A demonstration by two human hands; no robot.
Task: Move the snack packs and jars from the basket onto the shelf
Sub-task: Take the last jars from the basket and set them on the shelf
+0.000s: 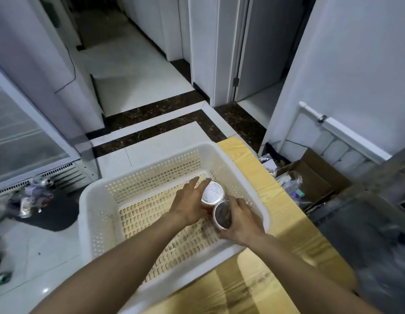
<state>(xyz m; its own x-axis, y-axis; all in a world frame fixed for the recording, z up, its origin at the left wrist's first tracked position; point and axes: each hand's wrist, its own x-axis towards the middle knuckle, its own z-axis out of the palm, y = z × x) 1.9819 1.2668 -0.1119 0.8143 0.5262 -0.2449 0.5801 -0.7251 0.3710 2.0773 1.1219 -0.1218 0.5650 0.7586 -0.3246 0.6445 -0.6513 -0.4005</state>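
Observation:
A white perforated plastic basket (99, 200) rests on a taped cardboard box (285, 225). Two jars stand inside it near the far right corner. The farther jar (212, 191) has a silver foil lid and reddish contents; my left hand (189, 205) wraps around its left side, fingers spread over the lid's edge. The nearer jar (222, 214) has a dark top inside a metal rim, and my right hand (239, 222) grips it from the right. No snack packs show in the basket, and no shelf is in sight.
A glass-door cooler (22, 137) stands at the left with crumpled wrappers (31, 198) and a dark mat (54, 211) on the floor beside it. An open carton of clutter (310, 182) sits right of the box, next to a dark counter (367, 214). White tiled floor stretches ahead.

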